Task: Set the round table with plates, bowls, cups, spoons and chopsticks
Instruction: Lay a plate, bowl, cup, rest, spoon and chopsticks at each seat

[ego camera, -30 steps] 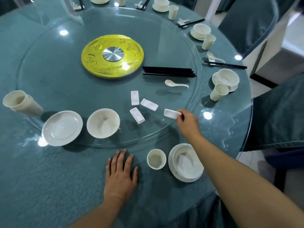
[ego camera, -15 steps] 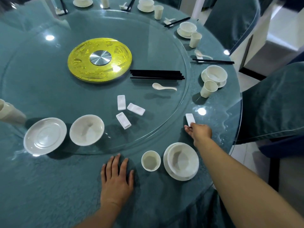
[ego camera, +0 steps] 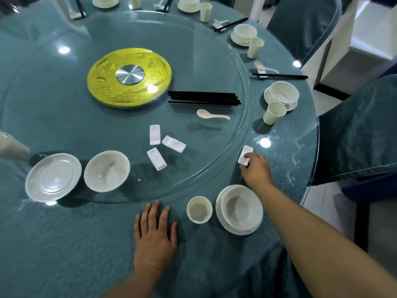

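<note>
My right hand (ego camera: 256, 171) pinches a small white rectangular rest (ego camera: 245, 157) that lies on the table just outside the glass turntable's rim (ego camera: 242, 130). Below it a bowl on a plate (ego camera: 239, 209) stands beside a cup (ego camera: 199, 209). My left hand (ego camera: 155, 233) lies flat on the tablecloth, fingers spread, holding nothing. On the turntable lie three more white rests (ego camera: 164, 147), a spoon (ego camera: 211, 115), a bundle of black chopsticks (ego camera: 204, 97), a loose bowl (ego camera: 106, 171) and a plate (ego camera: 53, 177).
A gold disc (ego camera: 129, 77) marks the turntable's centre. Set places with bowls, cups, spoons and chopsticks run along the right and far rim (ego camera: 281, 95). Cups lie at the left edge (ego camera: 12, 145). Covered chairs (ego camera: 361, 130) stand close on the right.
My right hand carried one white rest off the turntable to the table edge at the right, above the bowl. The left hand stayed flat. The view shifted slightly.
</note>
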`<action>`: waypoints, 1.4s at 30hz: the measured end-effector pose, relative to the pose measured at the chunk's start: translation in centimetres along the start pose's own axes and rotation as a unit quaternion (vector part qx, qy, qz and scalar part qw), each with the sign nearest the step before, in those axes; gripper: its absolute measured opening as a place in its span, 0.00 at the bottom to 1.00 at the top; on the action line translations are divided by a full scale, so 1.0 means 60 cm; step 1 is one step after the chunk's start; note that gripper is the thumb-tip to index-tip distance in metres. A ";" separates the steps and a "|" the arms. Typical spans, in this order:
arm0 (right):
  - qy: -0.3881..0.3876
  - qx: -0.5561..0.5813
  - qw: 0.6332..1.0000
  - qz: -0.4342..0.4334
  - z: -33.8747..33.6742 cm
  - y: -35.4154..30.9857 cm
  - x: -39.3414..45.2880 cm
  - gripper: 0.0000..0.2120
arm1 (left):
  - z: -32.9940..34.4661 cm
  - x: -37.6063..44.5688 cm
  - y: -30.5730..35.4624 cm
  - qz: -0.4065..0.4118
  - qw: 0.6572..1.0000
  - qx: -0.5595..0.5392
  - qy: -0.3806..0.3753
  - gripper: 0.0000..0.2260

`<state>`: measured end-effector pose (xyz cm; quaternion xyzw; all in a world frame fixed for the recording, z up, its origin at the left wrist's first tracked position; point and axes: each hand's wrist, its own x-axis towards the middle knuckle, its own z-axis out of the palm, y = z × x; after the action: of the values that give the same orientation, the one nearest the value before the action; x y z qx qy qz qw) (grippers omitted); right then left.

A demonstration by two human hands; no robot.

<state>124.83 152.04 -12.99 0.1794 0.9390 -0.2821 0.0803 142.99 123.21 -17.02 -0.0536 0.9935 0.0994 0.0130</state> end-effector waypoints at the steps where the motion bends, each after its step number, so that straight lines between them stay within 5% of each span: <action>1: 0.002 -0.004 1.000 -0.005 0.001 -0.001 0.001 0.16 | 0.000 0.000 0.000 0.001 1.000 0.002 0.000 0.26; 9: 0.006 -0.009 1.000 -0.023 -0.001 -0.009 0.001 0.14 | 0.010 -0.001 -0.004 0.008 1.000 0.001 0.022 0.25; 14: 0.072 -0.036 0.989 -0.125 -0.004 -0.043 0.013 0.14 | 0.011 0.001 -0.006 0.007 1.000 0.000 0.013 0.25; 20: 0.016 -0.115 0.966 -0.230 0.033 -0.090 0.026 0.14 | 0.009 0.000 -0.005 0.013 1.000 -0.002 0.010 0.24; 27: 0.052 -0.140 0.949 -0.277 0.030 -0.104 0.007 0.14 | 0.008 0.001 -0.005 0.010 1.000 0.003 0.002 0.24; 34: 0.056 -0.077 0.974 -0.205 0.003 -0.165 0.058 0.11 | 0.014 -0.001 -0.009 0.011 1.000 -0.008 0.007 0.23; 42: -0.025 -0.153 0.976 -0.151 0.019 -0.211 0.111 0.16 | 0.017 -0.001 -0.011 0.006 1.000 -0.002 -0.005 0.23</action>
<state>113.93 143.52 -9.29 0.0138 0.9851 -0.1483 0.0862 143.13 122.78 -18.18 -0.0468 0.9936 0.1017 0.0168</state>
